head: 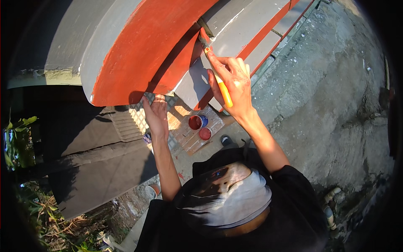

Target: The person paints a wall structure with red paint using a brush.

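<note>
My right hand grips a paintbrush by its orange and pale wooden handle. The red-wet bristles meet the inner corner between a red-painted panel and a grey band. My left hand is raised with its fingertips at the panel's lower edge; its fingers hold no tool. Beside that hand, a wide curved red band runs along the grey moulding. Below the hands, an open can of dark red paint and a smaller tub of red paint stand on a wooden board.
A rough grey wall rises on the right. Brown sheet roofing and a beam lie lower left, near plants. A bucket is by my left elbow. Pipes show at lower right.
</note>
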Action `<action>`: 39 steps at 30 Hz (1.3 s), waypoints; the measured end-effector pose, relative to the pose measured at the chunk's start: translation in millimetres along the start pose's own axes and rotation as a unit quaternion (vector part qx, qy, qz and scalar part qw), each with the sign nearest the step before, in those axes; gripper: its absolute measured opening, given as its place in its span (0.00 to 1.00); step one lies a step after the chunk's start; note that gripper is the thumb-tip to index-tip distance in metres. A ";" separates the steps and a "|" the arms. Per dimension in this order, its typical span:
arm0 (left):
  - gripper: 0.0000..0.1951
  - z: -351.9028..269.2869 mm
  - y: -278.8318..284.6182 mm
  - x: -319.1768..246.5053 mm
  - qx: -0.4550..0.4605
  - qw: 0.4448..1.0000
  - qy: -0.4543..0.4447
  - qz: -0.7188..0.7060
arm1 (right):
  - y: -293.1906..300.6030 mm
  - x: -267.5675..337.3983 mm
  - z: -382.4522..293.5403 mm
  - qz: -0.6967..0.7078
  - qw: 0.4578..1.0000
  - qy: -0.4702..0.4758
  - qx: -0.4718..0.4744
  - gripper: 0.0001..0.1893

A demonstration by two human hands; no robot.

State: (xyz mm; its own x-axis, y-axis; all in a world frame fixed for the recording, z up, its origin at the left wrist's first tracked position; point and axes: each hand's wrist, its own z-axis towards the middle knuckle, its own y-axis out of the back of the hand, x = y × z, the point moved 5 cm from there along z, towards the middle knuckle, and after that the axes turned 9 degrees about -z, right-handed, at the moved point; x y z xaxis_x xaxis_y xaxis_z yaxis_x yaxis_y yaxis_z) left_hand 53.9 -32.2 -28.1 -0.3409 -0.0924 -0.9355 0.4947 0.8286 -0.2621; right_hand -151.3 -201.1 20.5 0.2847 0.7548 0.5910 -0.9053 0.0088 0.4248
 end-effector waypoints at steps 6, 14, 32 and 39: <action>0.36 -1.4 7.0 -0.6 -0.002 1.000 -0.009 -0.003 | 15.5 15.4 -10.1 0.047 0.997 0.046 0.038 0.30; 0.37 1.2 11.0 -2.7 0.021 0.999 -0.043 -0.024 | -5.0 24.5 -15.8 0.076 0.992 0.075 0.071 0.30; 0.46 1.4 0.9 0.0 0.071 0.997 -0.008 0.005 | 9.1 -6.2 52.2 0.299 0.945 0.136 -0.010 0.18; 0.50 -10.6 -12.0 -4.0 0.022 0.999 0.028 -0.030 | 45.3 -17.4 58.2 0.078 0.969 0.148 -0.184 0.17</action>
State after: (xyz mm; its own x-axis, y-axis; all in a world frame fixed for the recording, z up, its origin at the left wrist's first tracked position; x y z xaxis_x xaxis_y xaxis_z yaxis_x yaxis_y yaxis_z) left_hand 40.8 -35.9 -18.7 -0.4145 -0.1098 -0.9034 0.5056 0.7976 -0.3289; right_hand -179.0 -252.0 69.3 0.0818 0.9204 0.3823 -0.9966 0.0714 0.0415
